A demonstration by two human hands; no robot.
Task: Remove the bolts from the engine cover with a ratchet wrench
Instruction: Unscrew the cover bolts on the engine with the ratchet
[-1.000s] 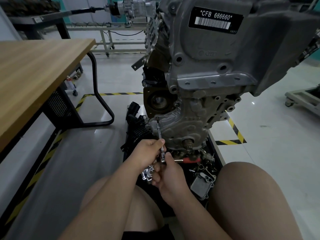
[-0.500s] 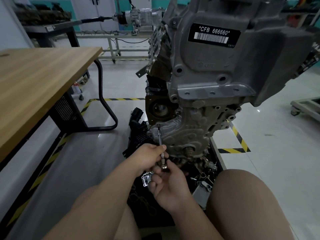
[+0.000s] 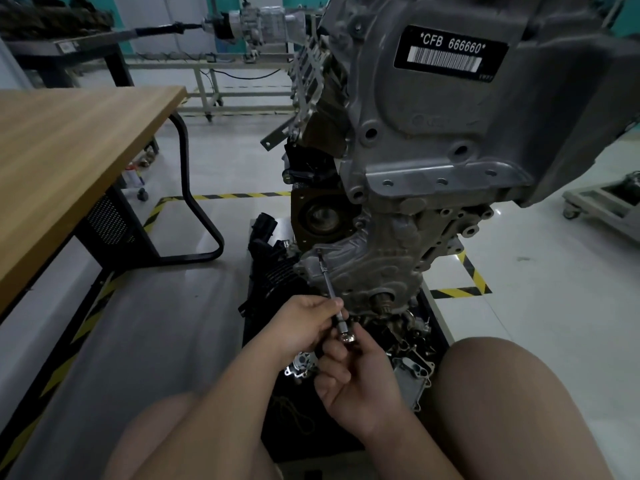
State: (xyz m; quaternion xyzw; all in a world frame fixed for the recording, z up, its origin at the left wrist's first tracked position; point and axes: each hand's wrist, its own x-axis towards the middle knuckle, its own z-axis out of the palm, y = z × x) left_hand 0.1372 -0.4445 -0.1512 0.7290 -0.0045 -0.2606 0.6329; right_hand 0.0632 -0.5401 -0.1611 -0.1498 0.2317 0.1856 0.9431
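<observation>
Glossy pale workshop floor (image 3: 540,341) with yellow-black hazard tape; light wooden worktop (image 3: 69,161) cut off at frame left. Big grey cast-metal engine (image 3: 450,140) fills the upper right, top cropped, white-on-black barcode label (image 3: 450,53) readable. Grey ribbed engine cover (image 3: 374,268) sits low on the engine's front face, near its bottom edge. Thin steel ratchet extension (image 3: 329,285) runs from a bolt at the cover's upper left corner down to both hands; bolt head too small to make out. Left hand (image 3: 304,323) pinches the shaft. Right hand (image 3: 360,382) curls fingers about the shiny lower end; handle hidden. Dark jumble of loose metal parts (image 3: 412,355) below the engine, indistinct. Bare knees crop the bottom.
</observation>
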